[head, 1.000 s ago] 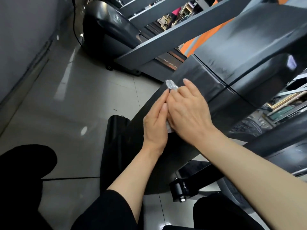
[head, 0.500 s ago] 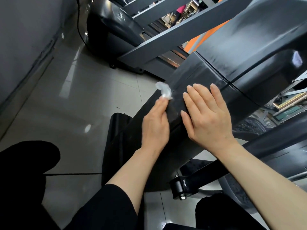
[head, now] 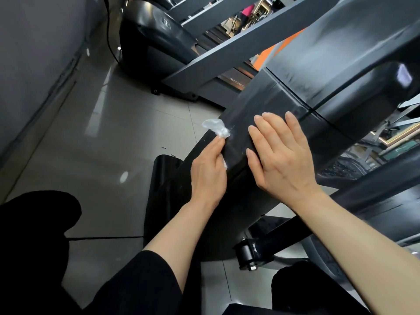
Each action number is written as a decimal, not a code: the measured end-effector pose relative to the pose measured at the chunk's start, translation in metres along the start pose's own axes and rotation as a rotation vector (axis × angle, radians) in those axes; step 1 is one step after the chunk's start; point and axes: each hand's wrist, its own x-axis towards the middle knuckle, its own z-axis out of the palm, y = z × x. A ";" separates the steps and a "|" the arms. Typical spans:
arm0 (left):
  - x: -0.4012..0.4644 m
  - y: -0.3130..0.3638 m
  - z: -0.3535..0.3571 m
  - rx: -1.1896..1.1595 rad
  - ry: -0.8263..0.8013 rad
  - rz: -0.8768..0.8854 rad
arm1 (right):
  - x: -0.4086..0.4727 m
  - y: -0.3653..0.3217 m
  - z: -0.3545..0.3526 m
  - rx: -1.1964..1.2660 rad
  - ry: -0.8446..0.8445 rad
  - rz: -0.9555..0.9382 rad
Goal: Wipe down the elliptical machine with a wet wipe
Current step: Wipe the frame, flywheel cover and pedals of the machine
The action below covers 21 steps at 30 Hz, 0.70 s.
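Note:
The elliptical machine's black housing (head: 256,103) slants from upper right down to the floor in the middle of the view. My left hand (head: 208,176) presses a crumpled white wet wipe (head: 216,128) against the housing's left edge; the wipe sticks out past my fingertips and a bit shows under the palm. My right hand (head: 279,155) lies flat on the top face of the housing, fingers straight and spread, just right of the left hand and apart from it.
A black base foot (head: 163,173) lies on the grey tiled floor (head: 91,144) below my left hand. A pedal arm with a pivot joint (head: 247,255) runs at lower right. Another black machine (head: 154,37) stands behind. A grey wall (head: 34,53) is at left.
The hands, pressed together over the wipe a second ago, have parted. My right hand slid right and flattened on the housing; my left hand keeps the wipe at the left edge.

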 end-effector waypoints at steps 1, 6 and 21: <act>0.002 0.010 0.001 -0.033 -0.036 0.070 | 0.000 -0.001 0.000 0.008 0.006 0.009; 0.009 0.018 0.008 -0.040 -0.073 0.161 | 0.002 -0.001 -0.003 0.119 0.033 0.049; -0.010 -0.003 -0.008 0.027 -0.012 -0.097 | 0.001 -0.001 -0.007 0.190 0.005 0.056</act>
